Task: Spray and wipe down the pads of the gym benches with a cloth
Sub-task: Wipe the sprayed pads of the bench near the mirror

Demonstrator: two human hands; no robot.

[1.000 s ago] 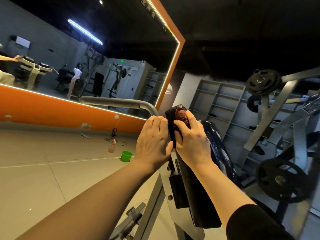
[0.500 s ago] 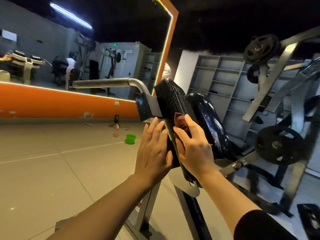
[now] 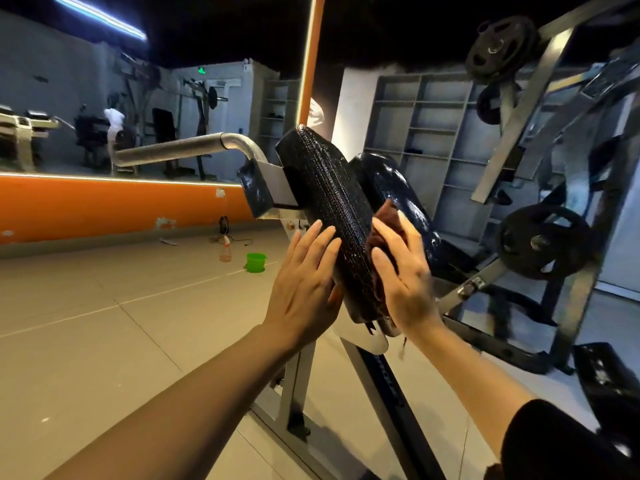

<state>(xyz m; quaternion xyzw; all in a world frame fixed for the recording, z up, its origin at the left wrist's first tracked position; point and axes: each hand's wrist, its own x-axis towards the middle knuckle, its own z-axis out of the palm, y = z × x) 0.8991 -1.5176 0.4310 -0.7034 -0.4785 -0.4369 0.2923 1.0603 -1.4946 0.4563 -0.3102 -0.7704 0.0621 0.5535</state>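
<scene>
A black textured bench pad (image 3: 329, 188) stands tilted on a grey steel frame (image 3: 294, 386) in the middle of the view. My right hand (image 3: 403, 275) presses a dark red-brown cloth (image 3: 388, 220) flat against the pad's right face, near its lower end. My left hand (image 3: 304, 282) rests flat against the pad's left side with fingers spread, holding nothing. A second glossy black pad (image 3: 398, 192) sits just behind, wet with streaks. A spray bottle (image 3: 225, 249) stands far off on the floor by the wall.
A green cup (image 3: 256, 262) stands on the tiled floor beside the spray bottle. An orange-framed wall mirror (image 3: 104, 202) runs along the left. A weight machine with black plates (image 3: 540, 240) crowds the right side. Grey shelving (image 3: 429, 133) lines the back wall.
My right hand has slid the cloth down the pad from its top edge to its lower end. My left hand has let go of the top and flattened against the side.
</scene>
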